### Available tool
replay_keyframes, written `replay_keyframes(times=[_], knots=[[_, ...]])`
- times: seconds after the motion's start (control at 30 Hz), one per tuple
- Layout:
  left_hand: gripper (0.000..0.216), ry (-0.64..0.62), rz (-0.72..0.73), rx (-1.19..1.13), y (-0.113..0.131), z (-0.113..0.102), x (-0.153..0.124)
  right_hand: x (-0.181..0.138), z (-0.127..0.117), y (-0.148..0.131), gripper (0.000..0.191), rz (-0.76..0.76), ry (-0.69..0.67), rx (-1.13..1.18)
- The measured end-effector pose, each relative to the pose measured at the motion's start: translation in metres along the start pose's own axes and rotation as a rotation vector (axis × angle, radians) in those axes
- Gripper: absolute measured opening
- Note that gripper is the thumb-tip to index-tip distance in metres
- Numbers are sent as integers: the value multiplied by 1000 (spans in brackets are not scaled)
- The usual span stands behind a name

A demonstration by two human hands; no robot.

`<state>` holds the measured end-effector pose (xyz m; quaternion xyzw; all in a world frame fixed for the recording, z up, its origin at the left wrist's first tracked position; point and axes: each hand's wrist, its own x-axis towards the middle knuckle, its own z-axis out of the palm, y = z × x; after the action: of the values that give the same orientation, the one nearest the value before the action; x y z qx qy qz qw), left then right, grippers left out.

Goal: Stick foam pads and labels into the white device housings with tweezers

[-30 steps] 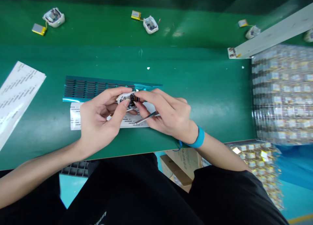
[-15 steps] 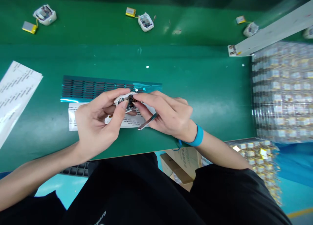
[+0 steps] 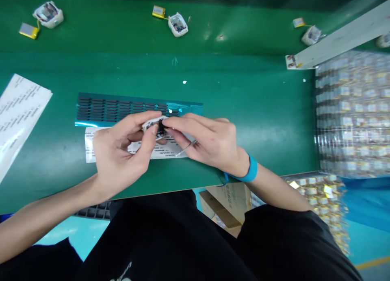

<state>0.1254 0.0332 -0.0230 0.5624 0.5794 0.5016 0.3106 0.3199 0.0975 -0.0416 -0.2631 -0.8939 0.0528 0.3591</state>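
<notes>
My left hand (image 3: 120, 153) is closed around a small white device housing (image 3: 153, 125) with a circuit board showing inside, held just above the green bench. My right hand (image 3: 210, 142) pinches at the same device with thumb and forefinger, and metal tweezers (image 3: 186, 147) are tucked under its fingers. Both hands hover over a white printed label strip (image 3: 91, 144). Behind them lies a shiny blue sheet (image 3: 122, 109) with rows of small dark pads. A blue band circles my right wrist.
Three open white devices with yellow batteries lie on the far belt: (image 3: 48, 15), (image 3: 177, 24), (image 3: 310, 34). A white label sheet (image 3: 16, 110) lies left. Trays of wrapped batteries (image 3: 350, 110) fill the right, under a white bar (image 3: 338, 41). Cardboard boxes (image 3: 227, 210) sit below.
The devices on the far belt have drifted left. My hands stay on the small device; the right fingers shifted slightly and the tweezers tilted lower.
</notes>
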Motion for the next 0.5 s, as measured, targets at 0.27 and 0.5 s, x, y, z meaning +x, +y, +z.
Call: replay_keyframes(times=[0.27,0.5], knots=[[5,21,-42,-65,10,-4,8,4,-4,0,11,23,23,50],[13,-309,-74,-103,-4,-9,17,3,0,8,12,43,29,40]])
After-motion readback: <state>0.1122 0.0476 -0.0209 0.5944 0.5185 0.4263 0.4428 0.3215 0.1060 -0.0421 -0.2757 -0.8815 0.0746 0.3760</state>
